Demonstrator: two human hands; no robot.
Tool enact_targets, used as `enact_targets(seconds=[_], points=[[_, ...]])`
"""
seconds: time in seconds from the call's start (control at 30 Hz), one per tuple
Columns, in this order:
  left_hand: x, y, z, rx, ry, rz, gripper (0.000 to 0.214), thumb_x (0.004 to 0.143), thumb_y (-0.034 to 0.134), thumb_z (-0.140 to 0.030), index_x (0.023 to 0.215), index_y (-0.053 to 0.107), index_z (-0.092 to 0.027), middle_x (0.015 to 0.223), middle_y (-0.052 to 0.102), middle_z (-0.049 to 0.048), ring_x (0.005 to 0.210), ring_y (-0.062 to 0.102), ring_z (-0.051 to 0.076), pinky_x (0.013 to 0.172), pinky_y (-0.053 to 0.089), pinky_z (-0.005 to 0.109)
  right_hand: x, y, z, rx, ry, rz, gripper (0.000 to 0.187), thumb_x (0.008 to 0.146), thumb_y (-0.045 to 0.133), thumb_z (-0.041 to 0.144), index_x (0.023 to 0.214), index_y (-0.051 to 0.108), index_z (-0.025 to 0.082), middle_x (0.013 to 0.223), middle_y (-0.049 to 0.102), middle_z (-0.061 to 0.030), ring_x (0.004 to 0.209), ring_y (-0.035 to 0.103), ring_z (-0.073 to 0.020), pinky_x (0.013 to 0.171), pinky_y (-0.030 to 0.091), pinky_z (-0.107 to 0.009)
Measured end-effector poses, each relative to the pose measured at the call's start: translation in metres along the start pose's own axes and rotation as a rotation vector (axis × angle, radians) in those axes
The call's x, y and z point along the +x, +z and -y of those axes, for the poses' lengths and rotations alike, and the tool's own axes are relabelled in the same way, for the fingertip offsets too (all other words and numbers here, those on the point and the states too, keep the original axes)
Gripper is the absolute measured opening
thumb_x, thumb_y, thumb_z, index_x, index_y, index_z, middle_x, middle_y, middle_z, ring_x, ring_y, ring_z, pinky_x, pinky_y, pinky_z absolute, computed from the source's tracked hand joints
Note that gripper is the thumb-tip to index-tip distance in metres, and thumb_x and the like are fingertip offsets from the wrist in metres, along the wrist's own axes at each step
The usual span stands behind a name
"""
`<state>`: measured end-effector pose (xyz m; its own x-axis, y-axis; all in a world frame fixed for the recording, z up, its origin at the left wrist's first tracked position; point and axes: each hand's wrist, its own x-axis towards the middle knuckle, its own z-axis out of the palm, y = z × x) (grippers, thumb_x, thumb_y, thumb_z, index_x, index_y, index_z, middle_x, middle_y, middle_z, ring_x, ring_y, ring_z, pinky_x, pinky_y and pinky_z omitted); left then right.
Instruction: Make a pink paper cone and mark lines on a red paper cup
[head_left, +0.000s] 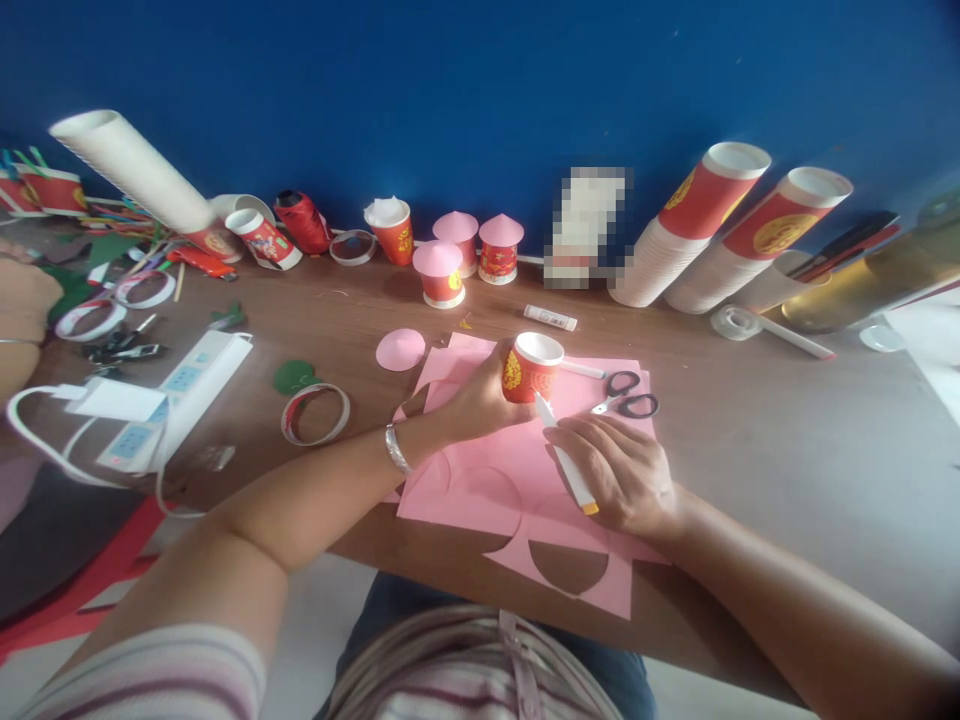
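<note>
My left hand [484,388] is wrapped round a red paper cup [531,376] with gold print, its white rim facing up. In my right hand [621,465] is a white marker pen [576,480] with a yellow-orange end, its tip pointing at the cup's lower side. Whether the tip touches the cup I cannot tell. Both hands are above pink paper sheets [469,485] with round cut-outs. Black-handled scissors [637,405] and a thin white stick-like thing [585,369] lie just behind my right hand. A pink paper cone [400,350] rests left of the sheets.
Several red cups with pink cone roofs [439,270] stand near the blue wall. A glue stick [550,318] lies before them. Tall cup stacks lean at right [675,240] and left [142,180]. A tape roll [315,414] and power strip [176,400] lie left, beside another person's arm.
</note>
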<state>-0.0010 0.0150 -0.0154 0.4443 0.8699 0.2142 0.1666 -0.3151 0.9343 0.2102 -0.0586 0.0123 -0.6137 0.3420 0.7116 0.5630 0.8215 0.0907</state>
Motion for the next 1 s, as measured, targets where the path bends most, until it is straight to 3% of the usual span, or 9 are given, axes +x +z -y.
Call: enact_targets(seconds=[0.4,1.0], points=[[0.0000,0.0004,-0.0034,0.026,-0.088,-0.014,0.056,0.074,0.080,-0.017,0.122,0.051,-0.021,0.107,0.065,0.0037,0.089,0.061,0.018,0.074,0.053,0.030,0.0022,-0.0013,0.0007,-0.003,-0.009,0.004,0.023,0.102,0.044,0.008,0.114,0.064,0.010,0.088,0.076,-0.0109,0.079,0.072,-0.0203,0.072,0.064,-0.034],[0.0001,0.0012,-0.0019,0.026,-0.092,-0.020,0.056,0.070,0.082,-0.016,0.117,0.051,-0.023,0.101,0.064,0.0015,0.086,0.060,0.017,0.072,0.051,0.029,-0.0032,-0.0026,0.0009,0.014,-0.001,0.038,0.032,0.098,0.048,0.005,0.126,0.062,0.008,0.095,0.077,-0.0140,0.086,0.075,-0.0239,0.074,0.066,-0.038]])
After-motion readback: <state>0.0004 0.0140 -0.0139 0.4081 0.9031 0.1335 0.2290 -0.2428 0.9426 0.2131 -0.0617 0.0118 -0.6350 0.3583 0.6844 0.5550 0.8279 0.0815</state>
